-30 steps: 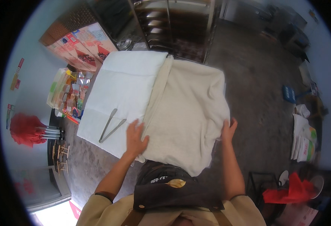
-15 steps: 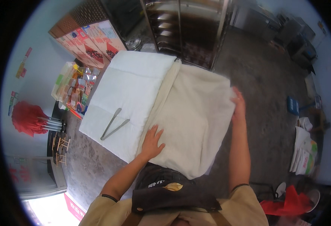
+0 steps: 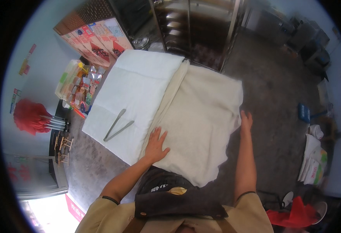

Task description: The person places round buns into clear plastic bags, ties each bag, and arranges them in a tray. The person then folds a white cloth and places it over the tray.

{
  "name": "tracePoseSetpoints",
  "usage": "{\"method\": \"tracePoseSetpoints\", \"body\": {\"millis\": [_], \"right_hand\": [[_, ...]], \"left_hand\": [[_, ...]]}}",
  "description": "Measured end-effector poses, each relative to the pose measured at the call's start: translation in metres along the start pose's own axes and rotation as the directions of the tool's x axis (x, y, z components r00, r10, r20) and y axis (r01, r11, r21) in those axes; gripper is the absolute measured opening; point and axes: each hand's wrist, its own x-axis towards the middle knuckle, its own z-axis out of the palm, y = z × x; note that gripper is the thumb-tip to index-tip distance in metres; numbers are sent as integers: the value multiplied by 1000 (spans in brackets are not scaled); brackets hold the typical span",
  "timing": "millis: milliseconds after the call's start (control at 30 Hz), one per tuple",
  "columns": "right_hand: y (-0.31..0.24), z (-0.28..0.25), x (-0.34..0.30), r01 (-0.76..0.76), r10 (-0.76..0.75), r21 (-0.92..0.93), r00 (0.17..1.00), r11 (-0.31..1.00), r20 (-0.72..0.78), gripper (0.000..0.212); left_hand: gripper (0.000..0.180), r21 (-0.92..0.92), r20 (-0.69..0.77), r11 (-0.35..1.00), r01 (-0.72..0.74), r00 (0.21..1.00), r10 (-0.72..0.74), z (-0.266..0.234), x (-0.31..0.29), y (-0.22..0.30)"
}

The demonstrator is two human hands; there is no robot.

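A beige cloth (image 3: 195,124) lies spread before me, its left side folded into a narrow band. My left hand (image 3: 156,146) rests palm down on it near that fold, fingers spread. At the cloth's right edge is my right hand (image 3: 246,122), its fingers stretched out close beside the edge and seemingly holding nothing; whether they touch the cloth is hard to tell. To the left of the beige cloth lies a white quilted cover (image 3: 135,85). Grey metal tongs (image 3: 116,126), spread in a V, lie on the cover, away from both hands.
Beyond the covers stands a dark tray rack (image 3: 193,31). Patterned boxes (image 3: 100,42) and a crate of packaged goods (image 3: 79,87) are at the far left. A red folded umbrella (image 3: 30,116) leans left. White sacks (image 3: 313,159) and red cloth (image 3: 294,213) sit to the right.
My right hand has moved down toward me along the cloth's right edge. That edge has dropped and now looks wavy. The left hand has stayed nearly still.
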Motion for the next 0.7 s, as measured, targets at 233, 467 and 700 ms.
{"method": "tracePoseSetpoints", "body": {"millis": [233, 467, 700], "right_hand": [[-57, 33, -95, 788, -641, -346, 615, 509, 460, 47], [-65, 63, -110, 821, -399, -539, 566, 189, 722, 41], [-58, 127, -106, 355, -188, -381, 893, 854, 409, 57]], "left_hand": [[74, -70, 184, 980, -188, 963, 198, -3, -31, 6], [62, -113, 88, 975, -189, 976, 200, 0, -27, 4], [61, -108, 68, 979, -174, 981, 182, -1, -28, 7]]}}
